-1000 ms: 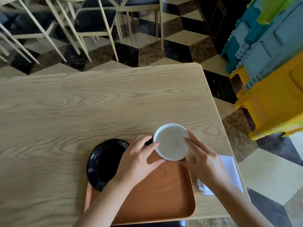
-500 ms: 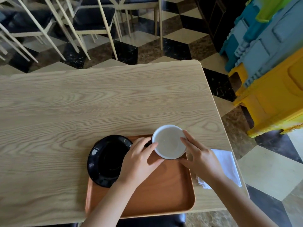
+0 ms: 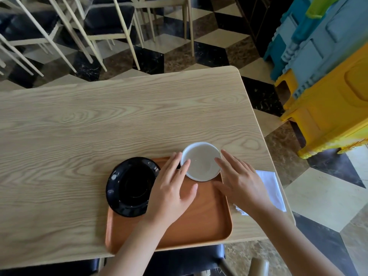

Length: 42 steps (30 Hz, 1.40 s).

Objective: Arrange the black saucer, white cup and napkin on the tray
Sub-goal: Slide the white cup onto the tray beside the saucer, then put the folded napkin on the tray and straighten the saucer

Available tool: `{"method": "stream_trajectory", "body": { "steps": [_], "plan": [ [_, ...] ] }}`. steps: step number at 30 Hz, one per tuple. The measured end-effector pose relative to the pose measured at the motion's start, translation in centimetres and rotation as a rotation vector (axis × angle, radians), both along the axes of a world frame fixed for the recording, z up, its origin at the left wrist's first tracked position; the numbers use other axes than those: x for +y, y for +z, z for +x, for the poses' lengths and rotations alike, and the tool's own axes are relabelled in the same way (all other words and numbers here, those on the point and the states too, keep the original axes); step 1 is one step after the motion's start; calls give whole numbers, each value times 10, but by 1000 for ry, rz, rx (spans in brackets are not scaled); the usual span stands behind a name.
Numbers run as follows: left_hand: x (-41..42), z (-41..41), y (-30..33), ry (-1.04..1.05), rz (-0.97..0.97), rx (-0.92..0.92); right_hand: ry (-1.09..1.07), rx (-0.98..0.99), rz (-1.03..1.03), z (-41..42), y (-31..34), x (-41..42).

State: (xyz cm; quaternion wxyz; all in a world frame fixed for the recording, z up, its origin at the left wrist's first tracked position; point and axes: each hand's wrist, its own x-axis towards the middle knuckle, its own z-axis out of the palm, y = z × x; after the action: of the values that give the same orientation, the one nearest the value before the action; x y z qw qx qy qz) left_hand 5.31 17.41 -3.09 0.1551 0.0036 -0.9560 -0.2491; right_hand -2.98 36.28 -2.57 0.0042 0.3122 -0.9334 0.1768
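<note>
The white cup (image 3: 201, 164) stands at the far right corner of the brown tray (image 3: 199, 222). My left hand (image 3: 169, 192) and my right hand (image 3: 241, 182) flank it with fingers straight and spread; the fingertips lie at its rim and both thumbs are off it. The black saucer (image 3: 131, 186) rests on the tray's far left corner and overhangs the tray's edge. A white napkin (image 3: 270, 188) lies on the table to the right of the tray, partly hidden under my right wrist.
The tray sits at the near right end of a light wooden table (image 3: 99, 120). Chairs (image 3: 107, 22) stand beyond the far edge. Stacked yellow and blue plastic stools (image 3: 328, 108) are on the floor to the right. A dark chair seat (image 3: 189, 257) is below the near edge.
Both hands have loosened from the cup: the fingers went from curled around it to straight and spread, thumbs drawn back. The cup sits slightly farther toward the tray's far right corner.
</note>
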Motion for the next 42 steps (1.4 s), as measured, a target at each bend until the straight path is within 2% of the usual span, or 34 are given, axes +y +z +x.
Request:
{"method": "stream_trajectory", "body": {
  "steps": [4, 10, 13, 18, 22, 28, 30, 35, 39, 42],
  "plan": [
    [41, 10, 5, -211, -4, 41, -148, -10, -54, 18, 1, 36],
    [108, 7, -25, -436, -263, -251, -450, -279, 13, 26, -16, 88],
    [121, 5, -33, -422, -332, -350, -518, -372, -18, 26, -14, 94],
    [124, 9, -39, -412, -444, -345, -613, -382, -118, 24, -16, 88],
    [124, 11, -39, -409, -435, -333, -797, -472, -267, 16, -16, 86],
    [121, 18, -39, -390, -369, -336, -782, -529, -389, 17, -11, 86],
    [119, 20, -38, -382, -223, -328, -749, -587, -421, 21, -6, 87],
    [112, 26, -20, -104, 509, -347, -619, -545, -601, 37, 19, 89],
    [104, 32, -3, 20, 967, -467, -540, -676, -822, 53, 46, 83],
    [93, 37, 5, 78, 1115, -501, -516, -804, -947, 62, 54, 74]
  ]
}}
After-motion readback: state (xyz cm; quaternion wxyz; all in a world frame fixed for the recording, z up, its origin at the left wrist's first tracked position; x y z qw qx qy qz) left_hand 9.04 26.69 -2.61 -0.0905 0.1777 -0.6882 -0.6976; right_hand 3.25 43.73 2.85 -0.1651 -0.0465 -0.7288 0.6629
